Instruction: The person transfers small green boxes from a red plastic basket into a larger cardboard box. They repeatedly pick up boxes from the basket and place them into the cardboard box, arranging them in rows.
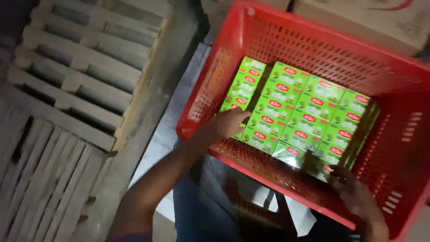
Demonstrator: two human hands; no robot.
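A red perforated plastic crate (322, 49) fills the right half of the view. Several green boxes (295, 107) with red labels lie packed in rows on its bottom. My left hand (226, 123) reaches over the crate's near left rim and rests on a green box at the left end of the rows. My right hand (354, 190) is inside the crate near its front right corner, next to a shiny wrapped green pack (298, 157). Dim light hides whether the right hand grips anything.
Stacked wooden pallets (76, 76) lean at the left. A cardboard carton (371, 20) stands behind the crate at the top right. My legs in dark blue trousers (201, 210) are under the crate's near edge. Grey floor shows between.
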